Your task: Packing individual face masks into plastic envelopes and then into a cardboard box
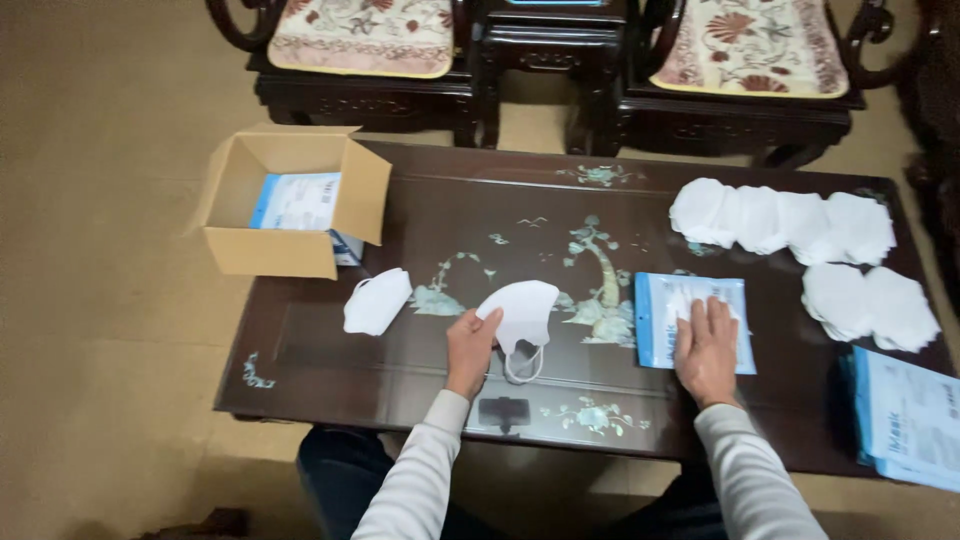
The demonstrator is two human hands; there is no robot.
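Observation:
My left hand (470, 347) holds a folded white face mask (522, 310) by its edge, just above the dark lacquered table (330, 350); its ear loop hangs down below. My right hand (707, 350) lies flat on a blue and white flat pouch (660, 315) to the right of the mask. Another white mask (376, 301) lies on the table left of my left hand. An open cardboard box (290, 205) at the table's left corner holds blue and white pouches.
Overlapping white masks (780, 222) lie in a row at the back right, with more (868, 303) below them. A stack of blue and white pouches (910, 418) sits at the right front edge. Two dark wooden chairs (365, 80) with cushions stand behind the table.

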